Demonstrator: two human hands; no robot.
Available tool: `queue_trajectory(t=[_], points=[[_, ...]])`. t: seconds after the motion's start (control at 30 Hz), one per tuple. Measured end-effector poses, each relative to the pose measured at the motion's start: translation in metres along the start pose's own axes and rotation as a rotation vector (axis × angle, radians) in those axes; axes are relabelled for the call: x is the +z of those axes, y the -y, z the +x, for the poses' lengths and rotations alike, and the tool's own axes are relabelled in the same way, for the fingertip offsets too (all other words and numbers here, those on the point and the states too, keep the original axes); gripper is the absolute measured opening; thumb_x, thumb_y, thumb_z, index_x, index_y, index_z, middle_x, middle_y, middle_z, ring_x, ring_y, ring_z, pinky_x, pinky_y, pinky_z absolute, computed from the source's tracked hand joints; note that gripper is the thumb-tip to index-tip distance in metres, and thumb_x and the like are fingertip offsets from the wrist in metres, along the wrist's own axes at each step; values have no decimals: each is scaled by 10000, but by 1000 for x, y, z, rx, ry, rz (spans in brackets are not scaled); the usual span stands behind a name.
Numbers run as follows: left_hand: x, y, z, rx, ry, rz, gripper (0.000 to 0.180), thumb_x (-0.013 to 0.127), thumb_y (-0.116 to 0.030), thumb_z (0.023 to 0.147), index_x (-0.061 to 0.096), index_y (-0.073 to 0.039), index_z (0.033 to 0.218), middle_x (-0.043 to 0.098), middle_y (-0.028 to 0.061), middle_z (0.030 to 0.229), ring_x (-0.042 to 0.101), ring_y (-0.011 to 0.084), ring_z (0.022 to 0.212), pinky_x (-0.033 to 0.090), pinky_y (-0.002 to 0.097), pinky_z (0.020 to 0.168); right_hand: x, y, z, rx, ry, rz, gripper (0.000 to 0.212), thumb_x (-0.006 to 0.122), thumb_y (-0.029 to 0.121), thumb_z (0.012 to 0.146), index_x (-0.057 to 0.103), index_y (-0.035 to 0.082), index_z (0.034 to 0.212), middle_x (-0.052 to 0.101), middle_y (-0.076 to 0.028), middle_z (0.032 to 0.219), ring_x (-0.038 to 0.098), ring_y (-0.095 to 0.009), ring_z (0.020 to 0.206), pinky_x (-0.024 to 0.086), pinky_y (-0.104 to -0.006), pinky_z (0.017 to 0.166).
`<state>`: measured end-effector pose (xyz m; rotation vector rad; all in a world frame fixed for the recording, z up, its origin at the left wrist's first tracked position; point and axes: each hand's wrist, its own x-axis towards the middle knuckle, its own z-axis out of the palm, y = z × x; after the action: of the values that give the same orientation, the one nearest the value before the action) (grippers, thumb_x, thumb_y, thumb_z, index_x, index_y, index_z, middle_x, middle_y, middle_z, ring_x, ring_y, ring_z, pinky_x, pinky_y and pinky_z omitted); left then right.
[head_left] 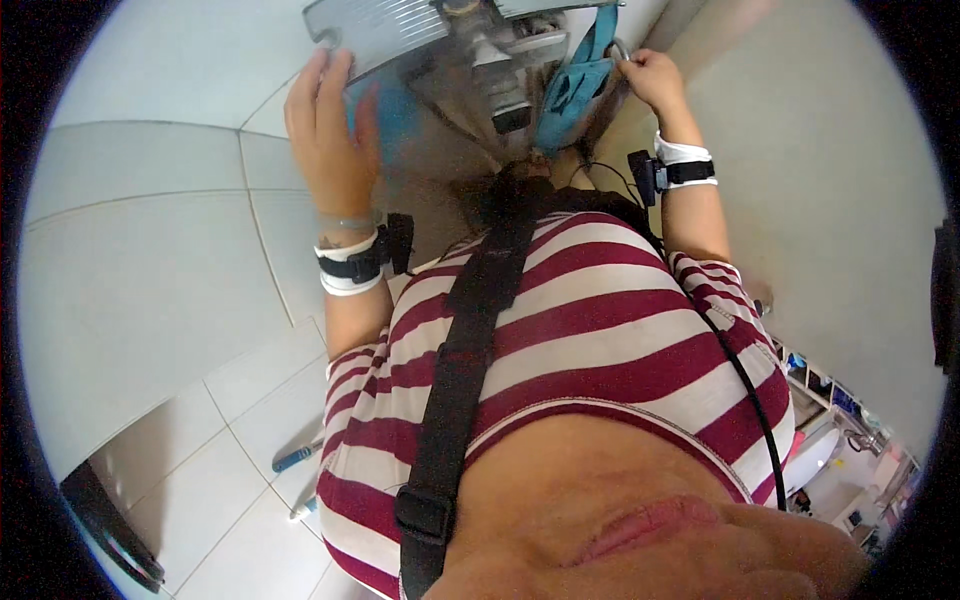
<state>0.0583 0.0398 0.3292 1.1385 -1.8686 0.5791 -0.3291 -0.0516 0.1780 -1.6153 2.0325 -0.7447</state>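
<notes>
At the upper left my left hand [330,150] is raised with its fingers stretched out. Its fingertips meet the lower corner of a grey, ribbed, translucent panel [385,35]. The thumb is apart from the fingers and blurred. On the upper right, the fingers of my right hand [657,85] are closed on a small curved metal piece [621,48]. Beside that hand hangs a teal fabric item with straps [575,95]. Between the hands, below the panel, are grey and dark parts [500,85] too blurred to name.
Pale tiled wall [140,250] rises on the left and a plain wall [830,180] on the right. A blue-handled tool [296,457] and a small white-and-blue item [303,511] lie on white tiles. A black curved object [110,525] is at lower left; cluttered shelves [840,400] at lower right.
</notes>
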Motion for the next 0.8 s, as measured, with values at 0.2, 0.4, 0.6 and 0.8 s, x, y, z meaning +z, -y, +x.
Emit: queue_trajectory(t=[0.2,0.4,0.6,0.8], points=[[3,4,-7,-53,-12,-51,356,725,-142,812,641,-87,1153,604,143,1191,583,300,1059,471,370,880,65,-43,18,-7,127,-101,346,688,342,779,681,4,851,665,-165,744,635,-274,655,494,-391,643],[3,2,0,-97,-67,-119,363,737,-135,799,641,-82,1145,628,134,1142,605,303,1039,495,352,866,92,-115,38,120,193,167,223,681,238,831,684,42,938,629,-31,745,580,-135,639,482,-272,572],[-2,7,-11,-192,-3,-209,407,745,-103,793,617,-50,1175,645,122,1106,624,250,999,496,330,861,26,-19,15,-138,49,719,212,668,221,851,713,53,973,700,-74,864,643,-161,779,502,-288,733],[8,7,-10,-382,3,-470,555,732,-71,783,525,-34,1296,640,141,1077,606,260,972,482,336,851,-71,80,-36,-467,-119,808,313,731,232,820,681,24,1048,652,-36,854,609,-137,775,481,-265,721]])
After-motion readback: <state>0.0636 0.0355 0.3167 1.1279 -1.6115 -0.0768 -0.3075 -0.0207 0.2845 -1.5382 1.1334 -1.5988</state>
